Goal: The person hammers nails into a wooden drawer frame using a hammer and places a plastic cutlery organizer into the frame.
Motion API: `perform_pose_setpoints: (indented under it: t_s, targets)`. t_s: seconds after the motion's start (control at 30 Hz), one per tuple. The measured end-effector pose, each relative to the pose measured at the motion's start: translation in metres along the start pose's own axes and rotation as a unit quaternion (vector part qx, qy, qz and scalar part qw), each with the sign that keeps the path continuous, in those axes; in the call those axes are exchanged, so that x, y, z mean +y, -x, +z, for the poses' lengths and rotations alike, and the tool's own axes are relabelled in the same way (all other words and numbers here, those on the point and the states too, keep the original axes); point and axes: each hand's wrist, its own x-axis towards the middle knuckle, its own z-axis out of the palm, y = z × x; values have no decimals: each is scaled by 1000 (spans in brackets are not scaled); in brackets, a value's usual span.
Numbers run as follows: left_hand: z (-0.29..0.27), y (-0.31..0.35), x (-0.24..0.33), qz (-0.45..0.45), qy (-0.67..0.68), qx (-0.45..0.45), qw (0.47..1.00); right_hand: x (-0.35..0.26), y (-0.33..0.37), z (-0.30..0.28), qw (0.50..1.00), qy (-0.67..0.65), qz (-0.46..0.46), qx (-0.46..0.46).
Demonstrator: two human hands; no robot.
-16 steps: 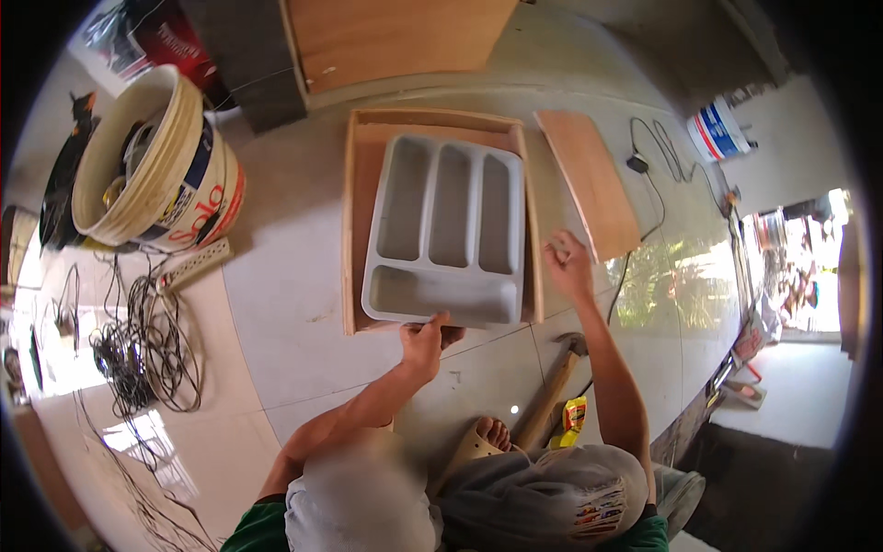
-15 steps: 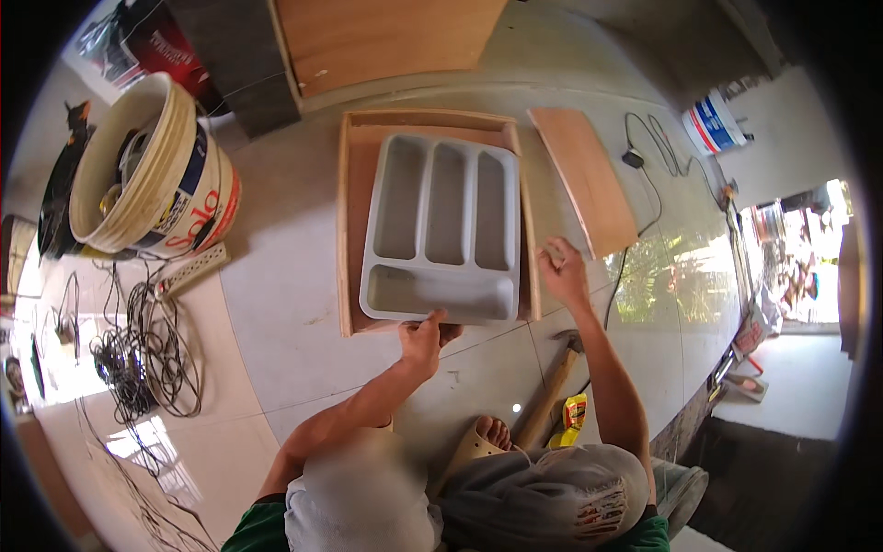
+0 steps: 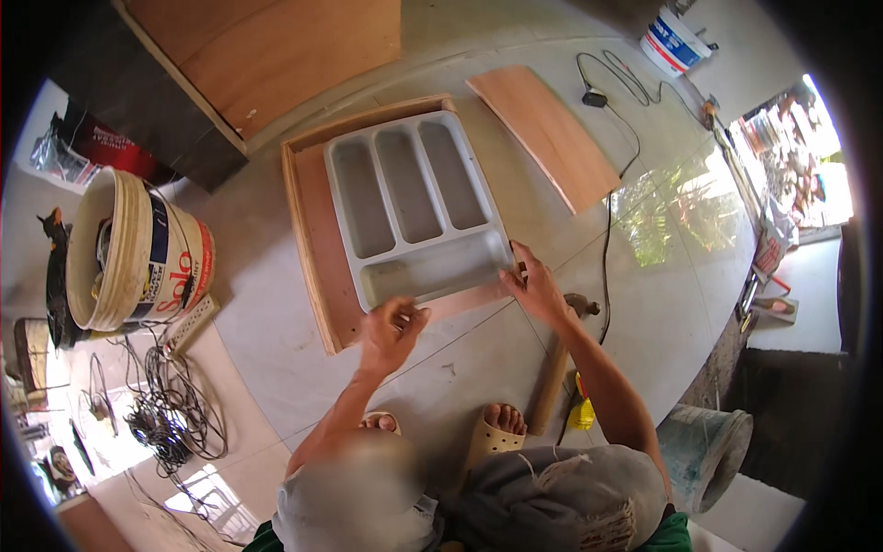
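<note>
A grey plastic cutlery tray (image 3: 387, 247) with several compartments lies in a shallow wooden drawer frame (image 3: 313, 248), nearer its right side. A strip of the drawer's bottom shows to the left of the tray. My right hand (image 3: 541, 293) grips the tray's near right corner, with the thumb on the rim and fingers by the drawer's right side. Close to the near left corner is my left hand (image 3: 386, 339), its fingers loosely curled, thumb apart, and nothing seen in it. Whether it touches the rim I cannot tell.
Right of the drawer lies a wooden board (image 3: 547, 138). A hammer (image 3: 554, 377) rests by my right forearm, near a yellow packet (image 3: 581, 416). At left are a white bucket (image 3: 120, 248), a power strip (image 3: 191, 327) and tangled cables (image 3: 170, 405). A wooden panel (image 3: 285, 55) stands behind.
My left hand has left the tray's near edge and shifted left. My right hand has come from beside the drawer onto the tray's near right corner. The view has turned.
</note>
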Motion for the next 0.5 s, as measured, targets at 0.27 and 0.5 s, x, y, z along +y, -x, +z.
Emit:
perform_pose_setpoints:
  t_s: [0.27,0.5]
  targets:
    - [1,-46,-35,399,-456,81,792,36,4,15,985,24,-159,56]
    - [5,-54,-37,366,-433,20,823,44,2,13,979,-36,-184,83]
